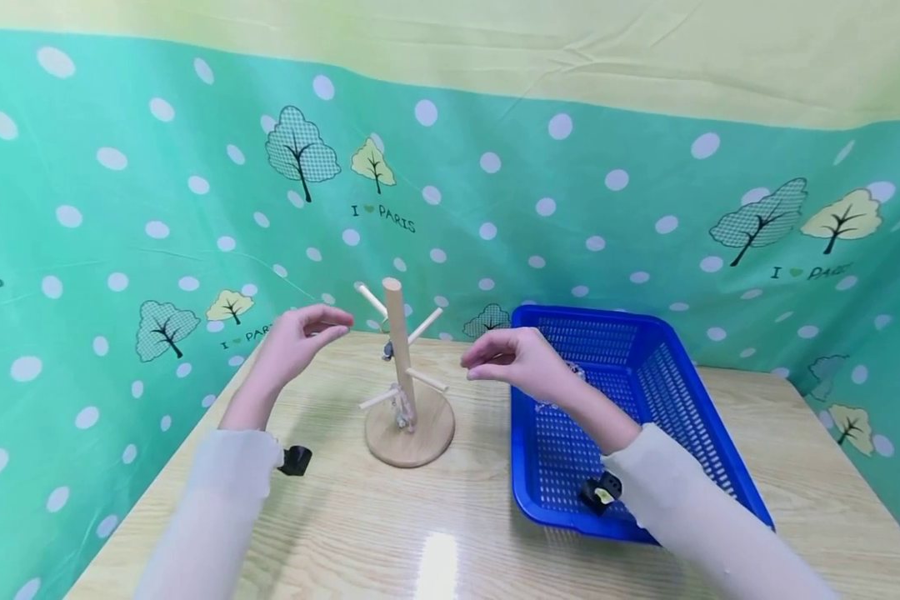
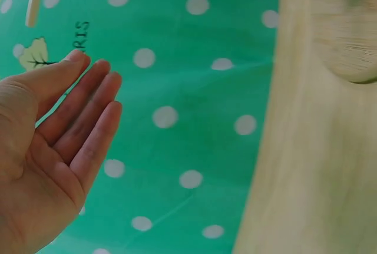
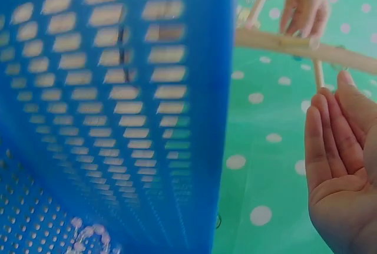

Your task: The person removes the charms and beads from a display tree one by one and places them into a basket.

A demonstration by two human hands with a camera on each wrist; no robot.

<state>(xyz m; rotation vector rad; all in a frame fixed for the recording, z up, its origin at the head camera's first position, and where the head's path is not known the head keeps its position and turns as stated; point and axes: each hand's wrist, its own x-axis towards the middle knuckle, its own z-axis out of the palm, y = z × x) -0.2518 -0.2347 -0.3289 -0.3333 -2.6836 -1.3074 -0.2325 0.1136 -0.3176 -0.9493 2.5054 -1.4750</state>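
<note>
My left hand (image 1: 303, 340) hovers left of a wooden peg stand (image 1: 398, 333), fingers loosely bent and nothing in them. In the left wrist view its palm (image 2: 47, 183) shows bare. To the right of the stand, beside the blue basket, my right hand (image 1: 523, 360) is raised, also holding nothing; its fingers (image 3: 333, 142) are nearly straight in the right wrist view. A ring with a small dark charm (image 1: 387, 351) hangs from the stand's upper left peg. On the lower left peg hangs a pale beaded strand (image 1: 401, 412).
A blue plastic basket (image 1: 521, 467) stands on the wooden table (image 1: 345, 533) at the right. Inside it lies a pale pink beaded strand (image 3: 88, 239). Behind the table hangs a green dotted cloth (image 1: 487, 200). Black wrist cameras (image 1: 296, 460) sit at both sleeves.
</note>
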